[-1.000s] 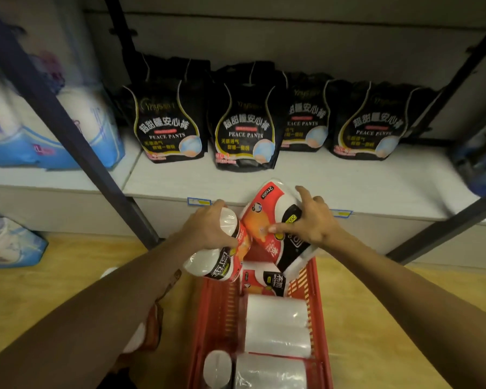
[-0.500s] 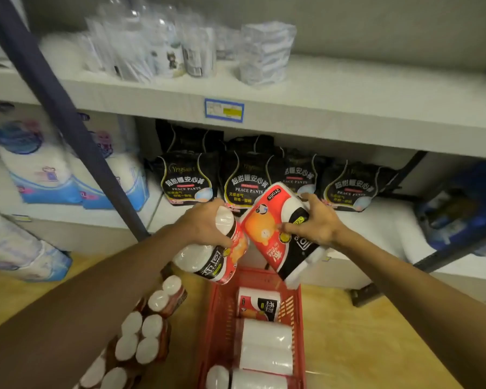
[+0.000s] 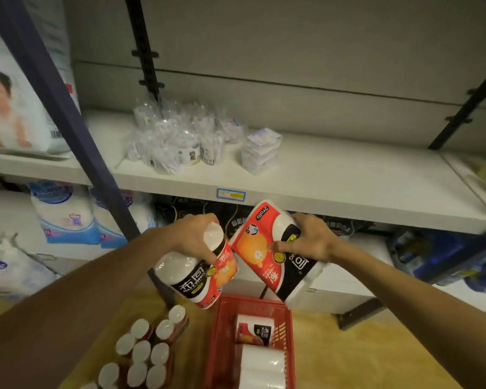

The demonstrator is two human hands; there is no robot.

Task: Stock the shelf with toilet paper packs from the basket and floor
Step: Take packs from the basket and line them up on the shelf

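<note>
My left hand (image 3: 194, 237) grips a red, black and white toilet paper pack (image 3: 197, 279) by its top end. My right hand (image 3: 309, 240) holds a second, tilted pack (image 3: 267, 251) of the same kind. Both packs hang above the far end of the red basket (image 3: 225, 341), just below the front edge of the white shelf (image 3: 348, 175). More packs (image 3: 257, 357) lie in the basket. A cluster of packs (image 3: 149, 349) stands on the wooden floor to its left. The right half of the shelf is bare.
Clear plastic cups (image 3: 180, 138) and small white packets (image 3: 261, 150) occupy the shelf's left part. A dark blue upright (image 3: 68, 119) crosses on the left. Diaper bags (image 3: 65, 211) and black pouches (image 3: 236, 220) fill the lower shelf. Blue packages (image 3: 443, 256) sit at the right.
Both hands have risen with their packs from the basket toward the upper shelf. The view has tilted up, bringing that shelf's top surface into sight.
</note>
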